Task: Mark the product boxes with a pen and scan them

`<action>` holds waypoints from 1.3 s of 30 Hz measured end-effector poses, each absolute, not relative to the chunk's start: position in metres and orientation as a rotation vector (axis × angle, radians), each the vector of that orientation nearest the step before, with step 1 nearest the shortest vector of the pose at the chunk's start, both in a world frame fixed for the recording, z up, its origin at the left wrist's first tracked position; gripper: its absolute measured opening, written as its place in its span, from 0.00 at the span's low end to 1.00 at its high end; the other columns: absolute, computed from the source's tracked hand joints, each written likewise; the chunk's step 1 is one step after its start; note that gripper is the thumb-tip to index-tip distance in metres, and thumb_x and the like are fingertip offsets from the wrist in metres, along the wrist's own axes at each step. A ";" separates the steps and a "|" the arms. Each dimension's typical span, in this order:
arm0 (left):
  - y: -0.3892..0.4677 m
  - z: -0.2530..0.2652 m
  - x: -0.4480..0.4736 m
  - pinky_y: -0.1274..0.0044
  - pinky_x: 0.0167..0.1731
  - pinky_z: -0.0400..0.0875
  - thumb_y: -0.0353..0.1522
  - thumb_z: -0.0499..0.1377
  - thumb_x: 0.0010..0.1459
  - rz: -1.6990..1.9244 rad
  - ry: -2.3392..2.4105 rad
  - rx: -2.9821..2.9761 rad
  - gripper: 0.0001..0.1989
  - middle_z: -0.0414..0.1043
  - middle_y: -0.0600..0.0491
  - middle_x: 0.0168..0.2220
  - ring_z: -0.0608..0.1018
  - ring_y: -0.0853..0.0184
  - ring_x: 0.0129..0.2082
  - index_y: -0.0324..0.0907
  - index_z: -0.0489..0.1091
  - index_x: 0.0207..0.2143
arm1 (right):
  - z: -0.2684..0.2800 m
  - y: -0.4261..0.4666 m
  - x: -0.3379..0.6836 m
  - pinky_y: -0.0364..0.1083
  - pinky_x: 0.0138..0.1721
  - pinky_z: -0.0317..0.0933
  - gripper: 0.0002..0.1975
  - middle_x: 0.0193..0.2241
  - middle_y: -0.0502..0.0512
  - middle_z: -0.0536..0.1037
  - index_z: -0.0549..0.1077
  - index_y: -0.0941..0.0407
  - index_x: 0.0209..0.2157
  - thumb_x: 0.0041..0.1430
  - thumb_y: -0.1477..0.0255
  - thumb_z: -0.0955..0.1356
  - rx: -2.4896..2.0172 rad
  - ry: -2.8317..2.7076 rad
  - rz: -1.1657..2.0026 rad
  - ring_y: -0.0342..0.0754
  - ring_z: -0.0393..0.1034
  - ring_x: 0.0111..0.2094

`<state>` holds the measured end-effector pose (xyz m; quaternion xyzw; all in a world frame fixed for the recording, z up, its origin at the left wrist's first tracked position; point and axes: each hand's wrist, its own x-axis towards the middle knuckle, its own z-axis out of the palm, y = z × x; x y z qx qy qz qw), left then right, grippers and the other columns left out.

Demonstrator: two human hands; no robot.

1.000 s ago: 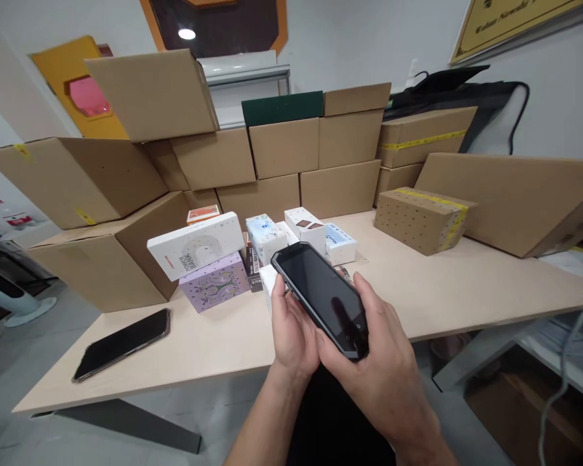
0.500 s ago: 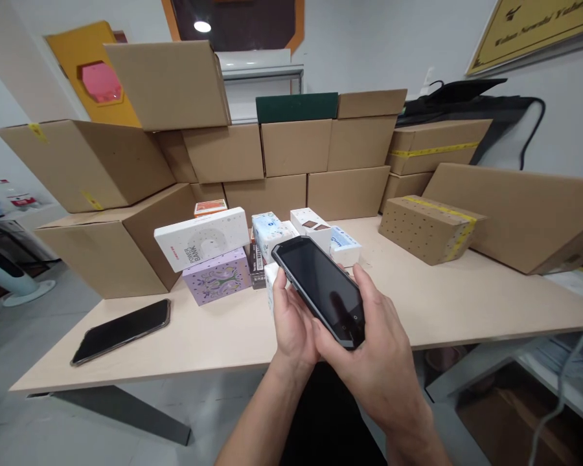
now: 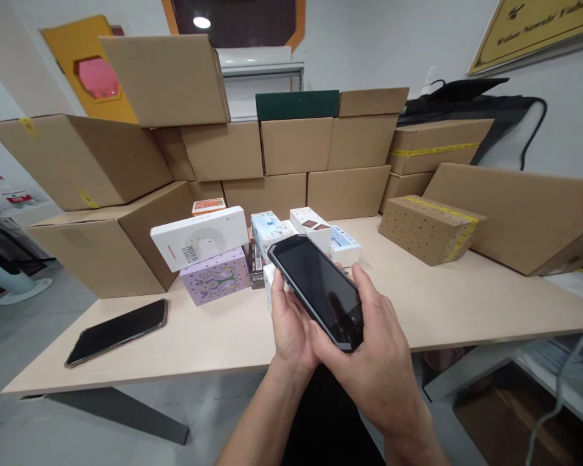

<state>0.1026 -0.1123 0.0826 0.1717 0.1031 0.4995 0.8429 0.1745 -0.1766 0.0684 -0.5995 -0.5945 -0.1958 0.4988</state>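
Observation:
Both my hands hold a black rugged smartphone [image 3: 320, 285] above the front edge of the table, its dark screen facing up and tilted. My left hand [image 3: 291, 330] supports its left side, the thumb along the edge. My right hand [image 3: 374, 349] grips the lower right corner, fingers on the far edge and thumb at the bottom. Behind the smartphone stand small packages: a white power bank box [image 3: 201, 238] leaning on a purple patterned box [image 3: 216, 278], a blue and white tissue pack [image 3: 267, 230] and a white box with brown squares [image 3: 309, 226]. The smartphone partly covers some of them.
A second smartphone [image 3: 119, 331] lies dark on the table [image 3: 214, 343] at the left. Stacked cardboard boxes [image 3: 267, 194] line the back and left side. On the right sit a dotted carton [image 3: 425, 230] with yellow tape and a large tilted carton [image 3: 519, 220].
The smartphone stays in both hands, shifted very slightly left. The camera view has moved a little; the things on the table stay in place.

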 end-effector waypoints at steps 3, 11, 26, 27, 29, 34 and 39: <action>-0.111 0.082 0.103 0.64 0.59 0.69 0.51 0.50 0.65 1.061 0.218 0.350 0.30 0.81 0.43 0.45 0.79 0.54 0.53 0.36 0.77 0.47 | 0.067 -0.176 0.176 0.60 0.51 0.70 0.39 0.55 0.68 0.72 0.54 0.60 0.67 0.59 0.65 0.69 -1.453 -1.439 -0.473 0.60 0.70 0.53; -0.113 0.085 0.104 0.62 0.60 0.67 0.53 0.48 0.65 1.074 0.291 0.356 0.31 0.81 0.44 0.44 0.77 0.53 0.55 0.37 0.77 0.46 | 0.066 -0.173 0.176 0.61 0.51 0.70 0.39 0.55 0.68 0.73 0.54 0.60 0.67 0.58 0.65 0.70 -1.427 -1.437 -0.477 0.60 0.70 0.53; -0.093 -0.019 0.010 0.67 0.55 0.66 0.36 0.68 0.54 1.613 0.922 1.437 0.26 0.68 0.48 0.54 0.72 0.58 0.55 0.49 0.67 0.54 | -0.003 -0.175 0.306 0.68 0.53 0.61 0.43 0.49 0.75 0.75 0.60 0.67 0.65 0.58 0.51 0.64 -2.011 -1.112 -0.534 0.71 0.70 0.51; -0.087 -0.018 0.009 0.64 0.59 0.63 0.37 0.69 0.53 1.516 0.996 1.489 0.33 0.64 0.46 0.60 0.68 0.56 0.59 0.50 0.61 0.60 | -0.013 -0.174 0.317 0.68 0.53 0.61 0.43 0.47 0.75 0.75 0.60 0.68 0.65 0.57 0.51 0.64 -2.067 -1.114 -0.536 0.71 0.71 0.49; -0.079 -0.014 0.012 0.58 0.63 0.57 0.38 0.69 0.52 1.331 1.090 1.553 0.44 0.56 0.43 0.66 0.61 0.52 0.66 0.52 0.51 0.67 | -0.029 -0.173 0.335 0.68 0.50 0.62 0.43 0.43 0.75 0.75 0.60 0.69 0.64 0.57 0.51 0.63 -2.164 -1.107 -0.536 0.72 0.71 0.47; -0.068 -0.007 0.031 0.58 0.65 0.56 0.37 0.71 0.50 1.157 1.007 1.512 0.55 0.49 0.43 0.71 0.57 0.50 0.70 0.54 0.40 0.71 | -0.052 -0.174 0.354 0.68 0.45 0.64 0.42 0.38 0.73 0.75 0.62 0.67 0.63 0.58 0.51 0.63 -2.264 -1.090 -0.515 0.73 0.71 0.42; -0.064 -0.002 0.039 0.62 0.59 0.66 0.37 0.72 0.50 1.166 0.978 1.432 0.47 0.64 0.42 0.64 0.71 0.52 0.61 0.49 0.52 0.67 | -0.048 -0.174 0.348 0.73 0.50 0.58 0.37 0.48 0.77 0.72 0.66 0.61 0.60 0.58 0.48 0.65 -2.097 -1.101 -0.637 0.79 0.62 0.56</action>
